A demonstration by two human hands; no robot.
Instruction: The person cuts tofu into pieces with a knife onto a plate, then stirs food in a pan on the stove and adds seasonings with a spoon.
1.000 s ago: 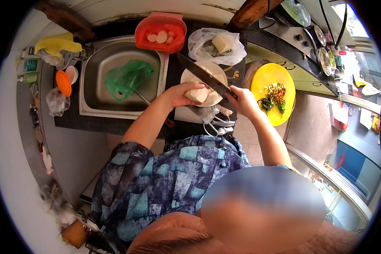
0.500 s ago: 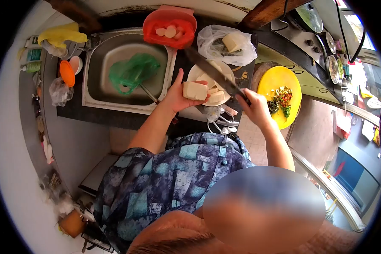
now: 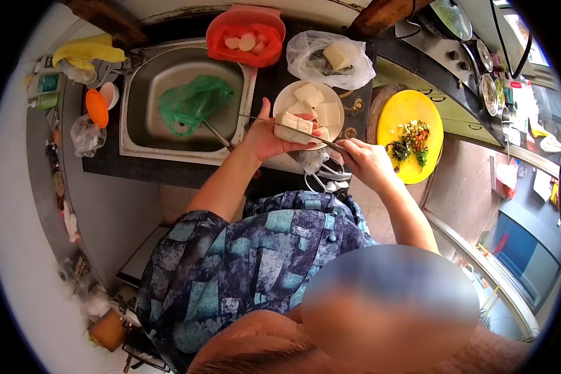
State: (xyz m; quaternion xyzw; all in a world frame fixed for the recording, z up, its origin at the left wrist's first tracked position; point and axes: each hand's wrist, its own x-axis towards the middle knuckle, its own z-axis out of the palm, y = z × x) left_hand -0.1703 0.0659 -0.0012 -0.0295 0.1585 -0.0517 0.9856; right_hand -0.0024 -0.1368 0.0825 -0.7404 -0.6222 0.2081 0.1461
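On the palm of my left hand (image 3: 267, 136) rests a white block (image 3: 292, 127) that looks like tofu, with the thumb up beside it. My right hand (image 3: 364, 161) is closed round the handle of a large knife (image 3: 323, 141). The blade is seen edge-on and lies across the top of the block. Just behind the block, a pale plate (image 3: 283, 100) holds several white pieces (image 3: 308, 95). Part of the plate is hidden by my left hand and the block.
Left is a sink (image 3: 144, 87) with a green bag (image 3: 196, 105). Behind stand a red container (image 3: 246, 43) of round pale items and a white plastic bag (image 3: 302, 56) with another block. Right, a yellow board (image 3: 389, 118) bears chopped vegetables (image 3: 414, 138). A stove (image 3: 439, 53) stands at the back right.
My left hand has turned palm up under the block. The knife has come down from a flat, broad view over the plate to lie edge-on across the block.
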